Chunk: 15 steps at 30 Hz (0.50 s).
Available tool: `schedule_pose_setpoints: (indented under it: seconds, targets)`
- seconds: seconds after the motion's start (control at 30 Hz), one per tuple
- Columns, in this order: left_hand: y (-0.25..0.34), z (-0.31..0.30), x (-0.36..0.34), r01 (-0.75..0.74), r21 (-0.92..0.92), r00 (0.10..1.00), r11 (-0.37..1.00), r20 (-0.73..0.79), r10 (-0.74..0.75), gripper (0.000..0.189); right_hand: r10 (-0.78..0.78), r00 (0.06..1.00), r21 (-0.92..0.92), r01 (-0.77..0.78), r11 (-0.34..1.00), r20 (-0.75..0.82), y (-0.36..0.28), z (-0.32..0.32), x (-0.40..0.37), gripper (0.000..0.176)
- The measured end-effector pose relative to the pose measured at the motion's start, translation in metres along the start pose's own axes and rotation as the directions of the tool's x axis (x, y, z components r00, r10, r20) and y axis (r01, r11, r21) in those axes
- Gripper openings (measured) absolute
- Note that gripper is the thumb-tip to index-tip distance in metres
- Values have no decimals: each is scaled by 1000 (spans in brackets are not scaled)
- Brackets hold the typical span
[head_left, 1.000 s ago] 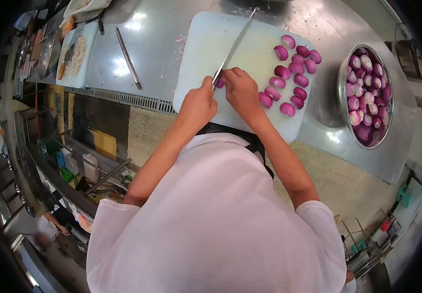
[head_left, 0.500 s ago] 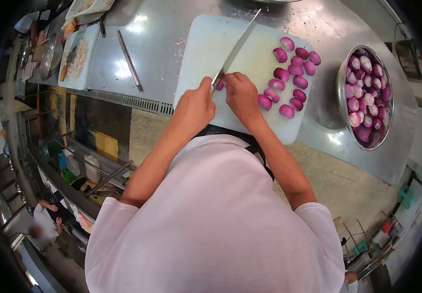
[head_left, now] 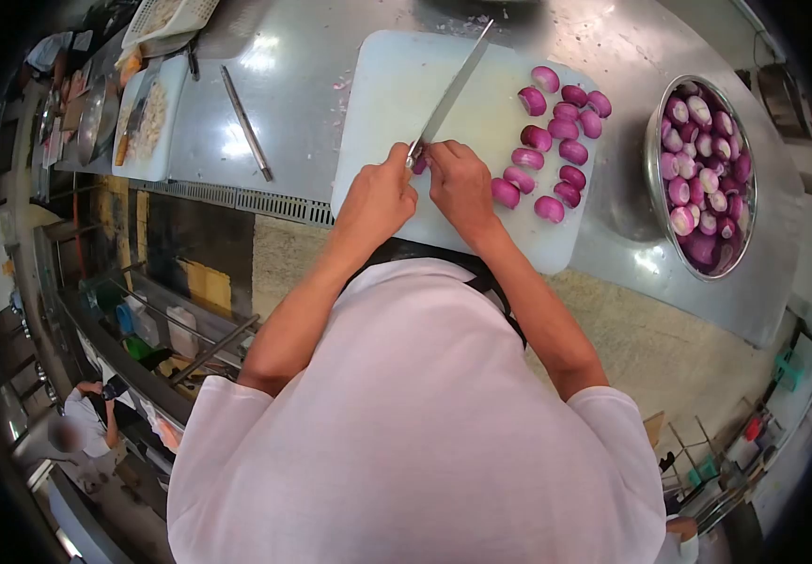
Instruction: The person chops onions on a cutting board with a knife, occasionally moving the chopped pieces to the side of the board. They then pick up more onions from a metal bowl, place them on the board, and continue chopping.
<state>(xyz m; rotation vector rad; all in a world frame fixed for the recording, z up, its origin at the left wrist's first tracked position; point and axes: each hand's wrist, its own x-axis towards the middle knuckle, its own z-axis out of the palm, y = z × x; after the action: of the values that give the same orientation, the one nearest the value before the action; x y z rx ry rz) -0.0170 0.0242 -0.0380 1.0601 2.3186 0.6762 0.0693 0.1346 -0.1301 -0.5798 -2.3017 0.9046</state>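
Left hand (head_left: pixel 378 199), fingers closed round the handle of the knife (head_left: pixel 448 89), and right hand (head_left: pixel 462 183), fingers curled down on a red onion (head_left: pixel 421 164), keep the place they had a second ago near the 6 o'clock edge of the cutting board (head_left: pixel 397 85). The blade has barely shifted. The cut seems unfinished, though the hands hide it. Onion halves (head_left: pixel 556 141) lie at 2 o'clock and the bowl (head_left: pixel 652 160) at 3 o'clock.

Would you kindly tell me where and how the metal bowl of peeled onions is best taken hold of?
Grip the metal bowl by its rim at two opposite points, one hand each side, coming from above. It is round, shows no handles, and is heaped with peeled onions, so probably heavy.
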Motion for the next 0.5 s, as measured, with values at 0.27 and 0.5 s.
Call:
schedule_pose_setpoints:
  seconds: [0.27, 0.5]
  targets:
    - [-16, 23, 6, -98, -25, 988, 995, -122, 94, 30, 7, 1000, 26, -7, 1000, 6, 1, 0, -2, 7]
    - [-20, -42, -9, 18, -198, 998, 980, -63, -31, 34, 136, 990, 37, -137, 990, 33, -10, 0, 8, 14]
